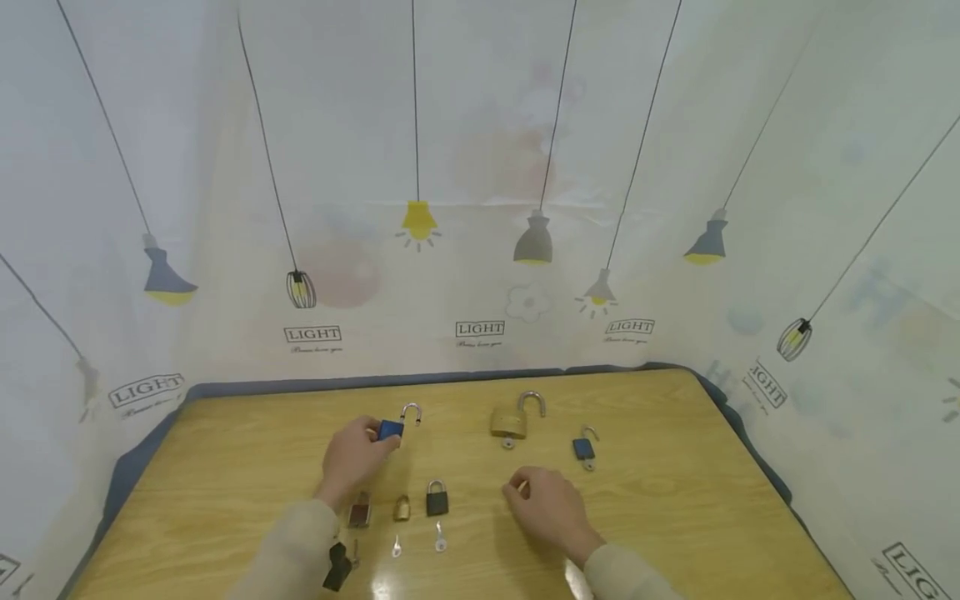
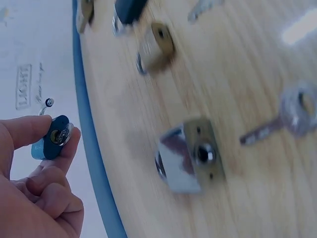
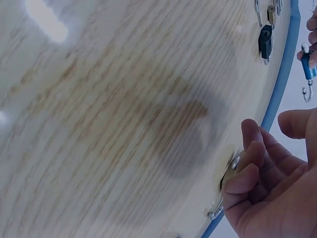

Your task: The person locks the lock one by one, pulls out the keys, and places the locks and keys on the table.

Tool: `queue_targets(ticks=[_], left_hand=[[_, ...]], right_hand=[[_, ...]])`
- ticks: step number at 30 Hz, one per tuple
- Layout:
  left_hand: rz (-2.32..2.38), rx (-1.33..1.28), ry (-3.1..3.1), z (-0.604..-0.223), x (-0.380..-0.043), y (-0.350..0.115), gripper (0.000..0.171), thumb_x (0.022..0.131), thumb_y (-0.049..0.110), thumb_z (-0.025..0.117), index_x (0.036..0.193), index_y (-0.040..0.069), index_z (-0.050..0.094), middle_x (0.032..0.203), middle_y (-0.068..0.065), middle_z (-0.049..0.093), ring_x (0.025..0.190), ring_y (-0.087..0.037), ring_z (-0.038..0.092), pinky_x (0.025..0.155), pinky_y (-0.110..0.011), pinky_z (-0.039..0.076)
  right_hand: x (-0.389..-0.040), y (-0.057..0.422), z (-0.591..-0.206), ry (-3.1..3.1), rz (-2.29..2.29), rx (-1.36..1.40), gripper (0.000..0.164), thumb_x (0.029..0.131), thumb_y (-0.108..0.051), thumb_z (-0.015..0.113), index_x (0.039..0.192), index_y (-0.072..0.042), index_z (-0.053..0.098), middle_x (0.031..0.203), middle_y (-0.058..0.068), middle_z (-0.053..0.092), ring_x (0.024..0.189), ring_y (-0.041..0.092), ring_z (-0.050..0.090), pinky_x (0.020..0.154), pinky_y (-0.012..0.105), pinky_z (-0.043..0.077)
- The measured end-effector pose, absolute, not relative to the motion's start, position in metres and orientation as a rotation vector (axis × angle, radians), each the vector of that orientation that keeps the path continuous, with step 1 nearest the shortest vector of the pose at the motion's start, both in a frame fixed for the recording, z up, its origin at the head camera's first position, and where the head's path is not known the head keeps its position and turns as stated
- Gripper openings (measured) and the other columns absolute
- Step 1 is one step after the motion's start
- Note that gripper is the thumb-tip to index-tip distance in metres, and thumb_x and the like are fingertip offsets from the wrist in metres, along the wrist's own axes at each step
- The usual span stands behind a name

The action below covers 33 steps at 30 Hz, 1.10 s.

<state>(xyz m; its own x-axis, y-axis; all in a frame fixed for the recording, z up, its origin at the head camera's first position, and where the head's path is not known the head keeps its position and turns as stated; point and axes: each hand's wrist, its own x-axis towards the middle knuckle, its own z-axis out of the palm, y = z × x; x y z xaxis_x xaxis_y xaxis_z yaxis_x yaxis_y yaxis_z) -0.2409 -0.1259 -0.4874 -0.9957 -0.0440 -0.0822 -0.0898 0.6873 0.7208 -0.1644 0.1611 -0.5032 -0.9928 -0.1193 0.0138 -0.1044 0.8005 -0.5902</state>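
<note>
My left hand point(image 1: 354, 457) pinches a blue padlock point(image 1: 390, 430) above the table; its shackle stands open. In the left wrist view, a key point(image 2: 67, 134) sits in the lock's underside. My right hand point(image 1: 551, 507) hovers over the table, fingers loosely curled, holding nothing. Beyond it lies a large brass padlock point(image 1: 508, 423), shackle open, with a key at its base. To its right is a smaller blue padlock point(image 1: 582, 448), also open with a key in it. A brown-and-silver padlock point(image 1: 360, 511), a small brass padlock point(image 1: 402, 508) and a black padlock point(image 1: 437, 501) lie nearer, shackles closed.
Loose keys lie in front of the closed padlocks: a small key point(image 1: 397, 547), a larger key point(image 1: 440, 538), and one key point(image 1: 356, 554) beside a black flat piece point(image 1: 338, 568). Lamp-printed sheeting point(image 1: 480, 275) surrounds the wooden table point(image 1: 675, 500).
</note>
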Motion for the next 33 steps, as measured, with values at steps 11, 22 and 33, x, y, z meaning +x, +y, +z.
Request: queue_targets(ticks=[11, 22, 33], left_hand=[[1.639, -0.001, 2.442, -0.483, -0.204, -0.088, 0.032, 0.086, 0.03, 0.071, 0.106, 0.007, 0.061, 0.096, -0.01, 0.068, 0.083, -0.024, 0.061, 0.061, -0.032, 0.045], [1.774, 0.113, 2.182, -0.481, -0.181, -0.061, 0.038, 0.087, 0.028, 0.07, 0.114, 0.004, 0.058, 0.098, -0.01, 0.069, 0.086, -0.021, 0.064, 0.081, -0.046, 0.052], [1.805, 0.135, 2.13, -0.495, -0.178, -0.053, 0.034, 0.089, 0.023, 0.068, 0.114, 0.002, 0.058, 0.099, -0.011, 0.069, 0.09, -0.025, 0.063, 0.08, -0.043, 0.046]], right_hand=[[-0.173, 0.162, -0.5, 2.963, -1.044, -0.229, 0.013, 0.09, -0.027, 0.062, 0.095, -0.016, 0.068, 0.08, -0.005, 0.065, 0.067, 0.008, 0.054, 0.058, 0.03, 0.046], [-0.186, 0.164, -0.495, 2.93, -1.228, -0.313, 0.021, 0.094, -0.024, 0.06, 0.109, -0.01, 0.067, 0.091, -0.003, 0.065, 0.073, 0.009, 0.052, 0.064, 0.029, 0.046], [-0.192, 0.161, -0.485, 2.751, -1.495, -0.448, 0.025, 0.098, -0.018, 0.054, 0.122, -0.019, 0.061, 0.105, 0.002, 0.064, 0.087, 0.017, 0.058, 0.069, 0.03, 0.051]])
